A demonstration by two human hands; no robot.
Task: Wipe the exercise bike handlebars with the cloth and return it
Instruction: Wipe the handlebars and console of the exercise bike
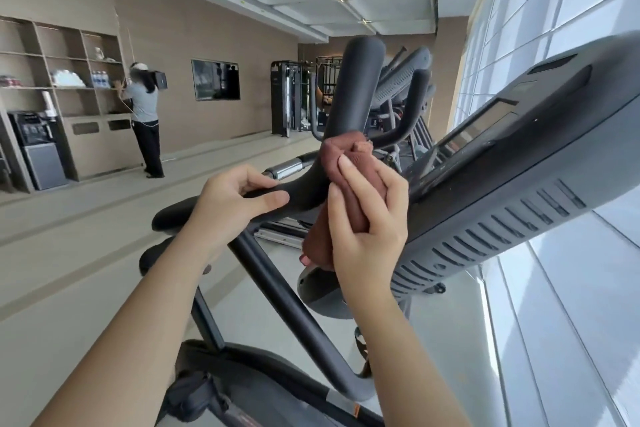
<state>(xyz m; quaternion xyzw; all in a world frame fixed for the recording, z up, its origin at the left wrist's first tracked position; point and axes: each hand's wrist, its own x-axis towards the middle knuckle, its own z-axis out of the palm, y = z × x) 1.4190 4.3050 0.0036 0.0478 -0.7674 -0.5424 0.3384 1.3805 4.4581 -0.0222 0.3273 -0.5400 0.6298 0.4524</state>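
right hand (pixel 367 218) is wrapped around the reddish-brown cloth (pixel 349 180), fingers curled over it and squeezing it against the dark handlebar (pixel 311 191) right where the horizontal grip bends up into the tall upright horn (pixel 356 80). the cloth is bunched around the bar at that junction, a bit poking out above the fingertips and a tail hanging below the heel of the hand. left hand (pixel 232 204) is closed on the horizontal part of the same bar just beside it, thumb on top, fingers tucked around the far side, touching only the bar. the two hands are near each other but not touching.

room-wise: the console (pixel 519 166) sits tight on the right, its vented underside edge running just past the right hand's knuckles, so that side is cramped. the rounded outer end of the grip (pixel 166 218) sticks out to the left with open floor (pixel 69 236) beyond it. a black frame tube (pixel 287 305) slants down under both forearms. windows (pixel 554 10) run along the far right. way off on the left wall there's a shelf unit (pixel 62 62) with a person (pixel 145 114) standing at it, well apart from the bike. more gym machines (pixel 294 97) at the back.
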